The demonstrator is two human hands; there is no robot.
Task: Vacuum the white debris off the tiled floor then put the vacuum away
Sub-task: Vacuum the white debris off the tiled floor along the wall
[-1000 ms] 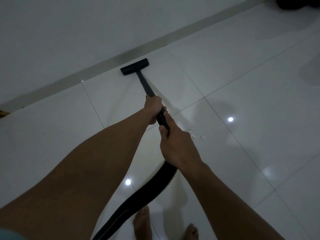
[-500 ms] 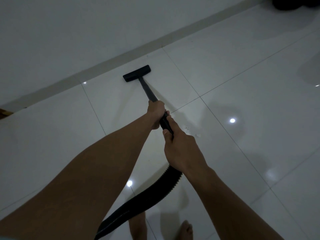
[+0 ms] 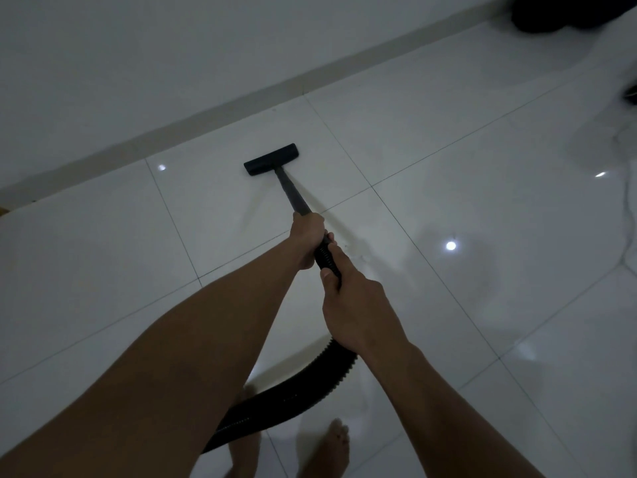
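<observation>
A black vacuum wand (image 3: 292, 192) slants away from me and ends in a flat black floor head (image 3: 271, 159) resting on the white tiled floor (image 3: 448, 160). My left hand (image 3: 307, 238) grips the wand at its near end. Just behind it, my right hand (image 3: 355, 305) is closed around the ribbed black hose (image 3: 303, 388), which curves back down between my arms. A few faint white specks of debris (image 3: 358, 253) lie on the tile just right of my hands, partly hidden by them.
A white wall (image 3: 172, 56) with a pale skirting strip (image 3: 213, 115) runs diagonally behind the floor head. A dark object (image 3: 565, 12) sits at the top right corner. A thin cord (image 3: 625, 201) trails along the right edge. My bare feet (image 3: 331, 446) stand below.
The floor head has been drawn back from the skirting towards me, and my hands came back with the wand. The debris sits closer to my right hand.
</observation>
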